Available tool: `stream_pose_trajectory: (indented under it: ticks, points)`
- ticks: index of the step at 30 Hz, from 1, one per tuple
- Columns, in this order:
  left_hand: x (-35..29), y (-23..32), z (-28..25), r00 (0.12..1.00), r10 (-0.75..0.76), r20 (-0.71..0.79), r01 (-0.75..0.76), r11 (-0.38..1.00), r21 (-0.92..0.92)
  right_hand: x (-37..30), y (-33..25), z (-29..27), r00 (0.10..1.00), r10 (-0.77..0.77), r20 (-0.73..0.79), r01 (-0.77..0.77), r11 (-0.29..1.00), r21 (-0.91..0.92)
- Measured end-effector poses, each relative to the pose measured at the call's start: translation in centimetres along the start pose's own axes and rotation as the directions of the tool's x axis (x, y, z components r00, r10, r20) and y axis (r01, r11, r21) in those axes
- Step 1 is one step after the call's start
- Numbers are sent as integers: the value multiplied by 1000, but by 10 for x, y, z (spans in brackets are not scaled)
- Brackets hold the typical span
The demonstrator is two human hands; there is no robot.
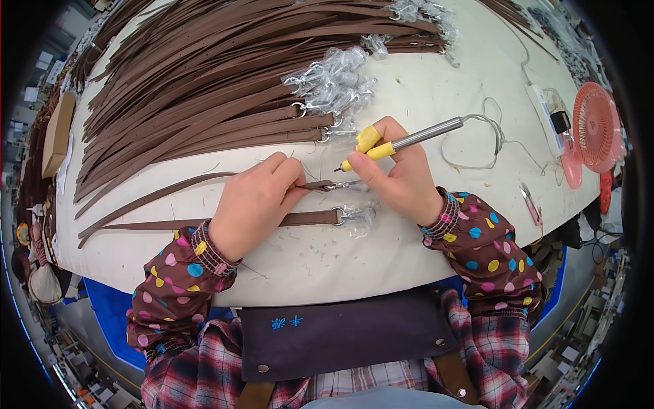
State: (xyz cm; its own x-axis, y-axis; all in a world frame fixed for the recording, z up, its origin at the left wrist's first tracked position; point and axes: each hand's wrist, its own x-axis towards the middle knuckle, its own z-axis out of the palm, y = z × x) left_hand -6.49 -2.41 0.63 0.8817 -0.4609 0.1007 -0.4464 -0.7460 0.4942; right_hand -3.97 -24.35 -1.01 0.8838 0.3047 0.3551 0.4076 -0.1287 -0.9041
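My left hand (255, 201) pinches a thin brown leather strap (315, 185) close to its metal ring end; the strap's tail curves away to the left. In my right hand (405, 184) is a corded pen-shaped iron (436, 131) with a yellow grip and steel barrel. Its dark tip points left, just above the strap's ring end, apart from it. Yellow wrapping covers one right fingertip. Nearer to me a second brown strap (310, 217) lies flat, its D-ring and clear plastic-wrapped hardware (357, 217) to the right. My right fingers partly hide the held strap's hardware.
A big pile of brown straps (204, 88) with plastic-wrapped hardware (334, 78) covers the far left. Rightward are the iron's looped grey cable (497, 140), a white power strip (545, 116), a pink fan (595, 126) and small thread snips (529, 203). Thread scraps dot the white tabletop (327, 273).
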Motion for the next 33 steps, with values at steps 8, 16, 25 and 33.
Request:
stream_pose_trajectory:
  ticks: [8, 16, 25, 33]
  points:
    - [9, 5, -2, 983, -123, 134, 152, 960, -235, -4, 1, 5, 998, 44, 51, -43, 999, -33]
    - [18, 7, 0, 965, -152, 213, 220, 914, -342, -4, 3, 8, 992, 82, 93, -79, 996, -32]
    - [17, 6, 0, 976, -110, 190, 169, 928, -331, -4, 5, 9, 985, 142, 96, -138, 989, -49]
    - [17, 1, 0, 954, -183, 235, 271, 862, -428, -5, 9, 13, 985, 146, 96, -139, 987, -75]
